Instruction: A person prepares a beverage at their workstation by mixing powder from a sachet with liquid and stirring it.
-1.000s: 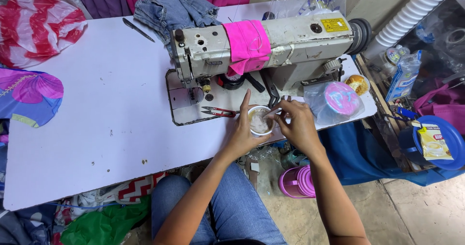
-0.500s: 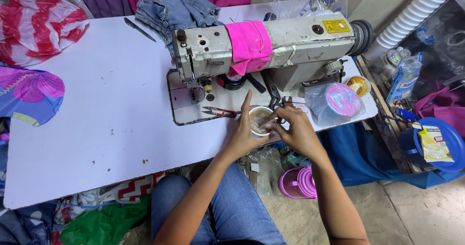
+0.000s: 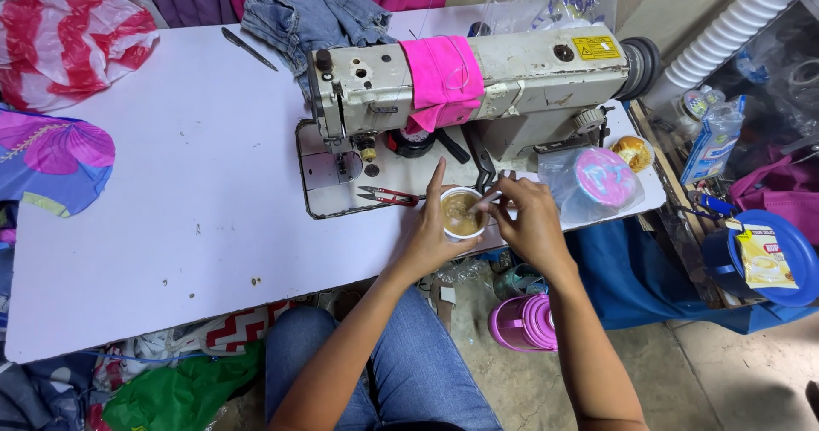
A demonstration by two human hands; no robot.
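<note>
A small white cup (image 3: 461,214) of light brown drink stands on the white table's front edge, just before the sewing machine (image 3: 478,81). My left hand (image 3: 426,239) wraps the cup's left side, forefinger pointing up. My right hand (image 3: 527,222) pinches a thin pale stirrer (image 3: 483,201) whose tip dips into the drink. Red thread snips (image 3: 388,196) lie on the machine's base plate, left of the cup.
A pink cloth (image 3: 442,77) drapes over the machine. A clear bag with a pink round thing (image 3: 601,179) lies at the right. Denim (image 3: 311,9) and scissors (image 3: 247,47) lie at the back, patterned fabrics (image 3: 60,145) at the left. A pink jug (image 3: 525,322) stands on the floor.
The hands and cup stay in place; my right hand shifts slightly with the stirrer in the cup.
</note>
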